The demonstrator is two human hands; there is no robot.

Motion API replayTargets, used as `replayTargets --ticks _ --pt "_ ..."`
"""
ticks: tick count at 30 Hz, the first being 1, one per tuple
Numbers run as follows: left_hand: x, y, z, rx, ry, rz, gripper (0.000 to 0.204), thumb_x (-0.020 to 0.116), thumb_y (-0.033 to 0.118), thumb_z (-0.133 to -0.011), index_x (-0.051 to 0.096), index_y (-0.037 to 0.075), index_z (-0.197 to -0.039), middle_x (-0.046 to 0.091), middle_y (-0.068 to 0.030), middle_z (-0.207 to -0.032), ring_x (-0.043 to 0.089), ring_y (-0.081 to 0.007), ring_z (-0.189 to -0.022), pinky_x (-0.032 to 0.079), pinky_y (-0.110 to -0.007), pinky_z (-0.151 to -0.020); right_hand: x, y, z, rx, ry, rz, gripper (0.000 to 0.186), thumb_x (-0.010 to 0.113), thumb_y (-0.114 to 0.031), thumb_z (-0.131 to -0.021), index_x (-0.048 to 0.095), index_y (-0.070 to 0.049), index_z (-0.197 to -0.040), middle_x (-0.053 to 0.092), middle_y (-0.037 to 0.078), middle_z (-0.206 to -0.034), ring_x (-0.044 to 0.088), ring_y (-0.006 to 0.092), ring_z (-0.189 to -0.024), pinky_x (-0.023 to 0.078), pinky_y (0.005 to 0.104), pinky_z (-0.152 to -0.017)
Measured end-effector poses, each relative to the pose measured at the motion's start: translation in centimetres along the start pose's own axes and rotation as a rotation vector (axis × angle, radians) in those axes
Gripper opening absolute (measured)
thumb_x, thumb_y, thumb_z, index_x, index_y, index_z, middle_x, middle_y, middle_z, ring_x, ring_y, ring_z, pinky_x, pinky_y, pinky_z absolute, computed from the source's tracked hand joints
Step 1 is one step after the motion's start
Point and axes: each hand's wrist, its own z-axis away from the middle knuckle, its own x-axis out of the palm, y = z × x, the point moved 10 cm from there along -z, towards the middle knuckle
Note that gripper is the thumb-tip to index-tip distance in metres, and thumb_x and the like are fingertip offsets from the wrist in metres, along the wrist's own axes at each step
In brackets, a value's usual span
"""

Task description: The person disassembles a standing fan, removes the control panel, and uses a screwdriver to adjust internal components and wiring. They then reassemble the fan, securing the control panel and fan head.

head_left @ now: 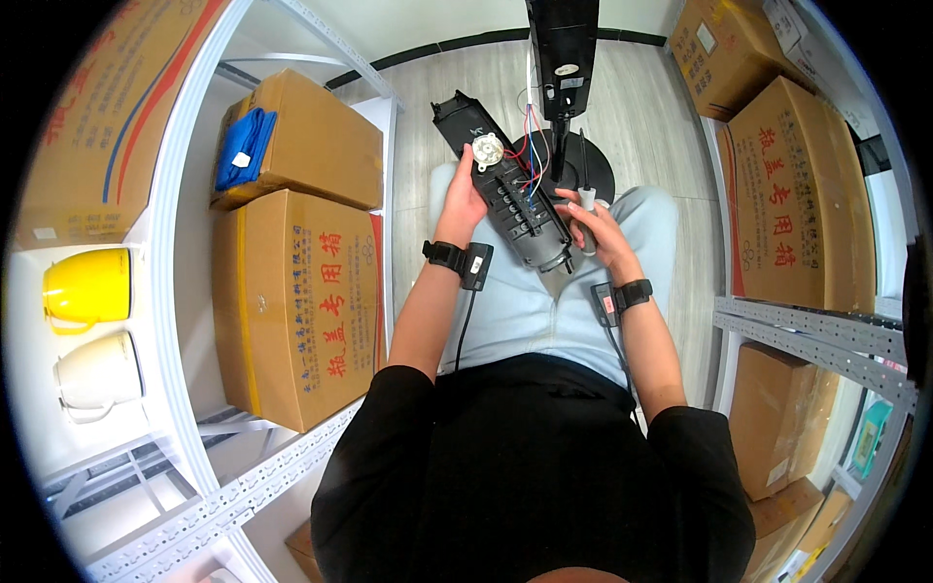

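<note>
Brace black housing [509, 202] in clamped left hand [465, 206], steer screwdriver [587, 199] gripped in right hand [606, 233] clear of loose wires [533, 146].

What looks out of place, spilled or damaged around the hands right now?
Nothing looks spilled or plainly damaged. The only oddity is the thin coloured wires looping loosely at the black housing, exposed rather than tucked in. The left hand grips that housing; the right hand holds a screwdriver.
</note>
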Motion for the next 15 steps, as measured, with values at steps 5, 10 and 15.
replayTargets --ticks 5,10,15 --pt "-0.7 -0.6 0.0 0.014 0.024 -0.072 0.056 0.051 0.048 -0.093 0.052 0.004 -0.126 0.06 -0.0144 -0.122 0.059 -0.0297 -0.111 0.046 -0.046 -0.097 0.6 -1.6 -0.9 -0.087 0.057 0.078 0.051 0.061 -0.029 -0.091 0.049 -0.005 -0.133 0.06 0.007 -0.101 0.046 0.0044 -0.054 0.039 0.02 -0.047" --pt "-1.1 -1.4 0.5 0.045 0.049 -0.05 0.052 0.056 0.044 -0.092 0.051 0.005 -0.126 0.06 -0.0123 -0.123 0.059 -0.0275 -0.11 0.046 -0.045 -0.097 1.1 -3.1 -2.6 -0.094 0.127 0.09 0.052 0.067 -0.028 -0.087 0.051 -0.002 -0.13 0.06 0.005 -0.091 0.048 0.0046 -0.055 0.038 0.0199 -0.045" --pt "-1.3 -1.3 0.3 0.082 0.061 -0.073 0.049 0.056 0.041 -0.093 0.051 0.005 -0.125 0.061 -0.0109 -0.12 0.061 -0.0258 -0.106 0.048 -0.044 -0.094 2.4 -4.2 -3.6 -0.044 0.115 0.105 0.052 0.071 -0.025 -0.084 0.053 0.001 -0.126 0.061 0.003 -0.085 0.048 0.0045 -0.054 0.038 0.0198 -0.044"
